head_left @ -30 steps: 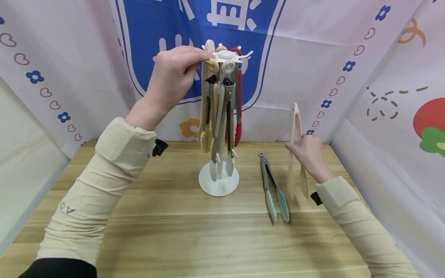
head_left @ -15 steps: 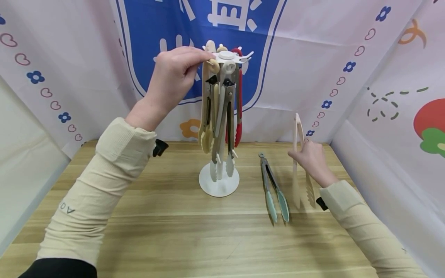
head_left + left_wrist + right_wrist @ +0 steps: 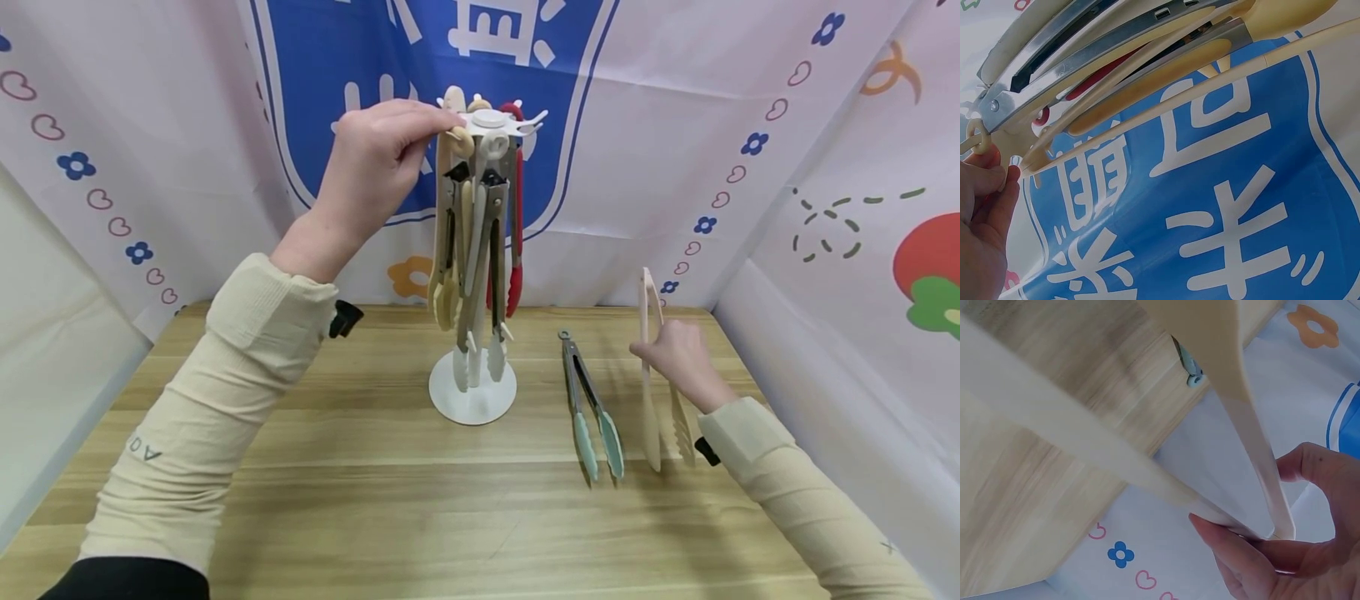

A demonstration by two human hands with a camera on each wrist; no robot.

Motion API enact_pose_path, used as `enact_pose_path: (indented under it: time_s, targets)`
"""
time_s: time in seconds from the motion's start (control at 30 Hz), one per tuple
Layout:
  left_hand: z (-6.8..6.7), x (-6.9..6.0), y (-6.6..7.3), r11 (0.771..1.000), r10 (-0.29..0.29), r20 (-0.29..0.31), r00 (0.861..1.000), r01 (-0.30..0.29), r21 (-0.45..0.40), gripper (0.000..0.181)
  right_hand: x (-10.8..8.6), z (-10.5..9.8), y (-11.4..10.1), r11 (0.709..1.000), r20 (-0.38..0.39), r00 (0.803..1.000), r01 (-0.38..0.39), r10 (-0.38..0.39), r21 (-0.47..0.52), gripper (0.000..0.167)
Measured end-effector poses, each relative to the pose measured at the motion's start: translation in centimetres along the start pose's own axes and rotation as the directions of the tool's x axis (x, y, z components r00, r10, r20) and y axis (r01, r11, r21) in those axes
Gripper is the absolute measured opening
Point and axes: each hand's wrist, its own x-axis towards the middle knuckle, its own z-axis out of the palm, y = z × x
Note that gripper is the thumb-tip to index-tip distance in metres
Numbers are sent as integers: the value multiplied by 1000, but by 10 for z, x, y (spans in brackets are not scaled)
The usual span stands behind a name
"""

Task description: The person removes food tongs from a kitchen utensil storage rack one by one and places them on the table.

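A white rotating stand (image 3: 488,119) bears several hanging tongs, among them cream-handled tongs (image 3: 446,300), white-tipped tongs (image 3: 495,354) and red tongs (image 3: 514,287). With thumb and fingers, my left hand (image 3: 382,162) pinches a hook arm at the stand's top, beside a cream hanging ring (image 3: 982,139). To the right, my right hand (image 3: 684,360) grips pale beige tongs (image 3: 649,417) with their tips pointing down and spread apart. In the right wrist view, the thumb and fingers lie on either side of the beige tongs (image 3: 1266,469) near their joined end.
Mint-tipped metal tongs (image 3: 587,400) lie on the wooden table (image 3: 420,517) between the stand and my right hand. The stand's round white base (image 3: 450,404) sits on the table. A printed cloth (image 3: 585,192) hangs behind.
My right hand has come down and slightly right, lowering the beige tongs toward the table beside the mint-tipped tongs. My left hand and the stand stay put.
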Motion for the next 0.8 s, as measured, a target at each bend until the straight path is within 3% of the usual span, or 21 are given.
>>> enact_pose_path:
  time_s: [0.3, 0.8]
  targets:
    - [0, 0, 0, 1000, 2, 1, 1000, -2, -6, 21, -4, 10, 3, 999, 90, 995, -43, 40, 30, 30]
    - [0, 1, 1, 1000, 5, 1, 1000, -5, -3, 21, -3, 25, 12, 1000, 120, 993, -16, 18, -13, 34]
